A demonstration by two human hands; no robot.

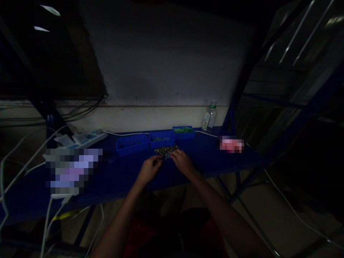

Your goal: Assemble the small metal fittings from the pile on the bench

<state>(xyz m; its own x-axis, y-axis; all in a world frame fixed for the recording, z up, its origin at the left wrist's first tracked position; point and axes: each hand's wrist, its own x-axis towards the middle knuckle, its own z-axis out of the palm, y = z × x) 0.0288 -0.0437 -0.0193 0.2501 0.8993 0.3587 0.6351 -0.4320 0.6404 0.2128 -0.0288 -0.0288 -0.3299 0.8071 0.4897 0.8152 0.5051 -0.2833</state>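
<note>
A small pile of brassy and silvery metal pieces (pixel 166 149) lies on the blue table; their exact kind is too small to make out. At the pile's near left edge is my left hand (pixel 150 169), its fingers curled in toward the thumb. Whatever it may pinch is hidden or too small to name. My right hand (pixel 184 162) reaches the pile's right side with fingertips drawn together, and what lies between them cannot be seen. Just behind the pile stands a blue bin (pixel 162 144) with thin silvery pieces inside.
Left of it stands another blue bin (pixel 131 147) with a few small pieces, and right, a blue bin (pixel 183 136) of green items. A clear bottle (pixel 211 118) stands by the wall. A power strip (pixel 86 139) with white cables and two blurred-out objects are on the table (pixel 118 175).
</note>
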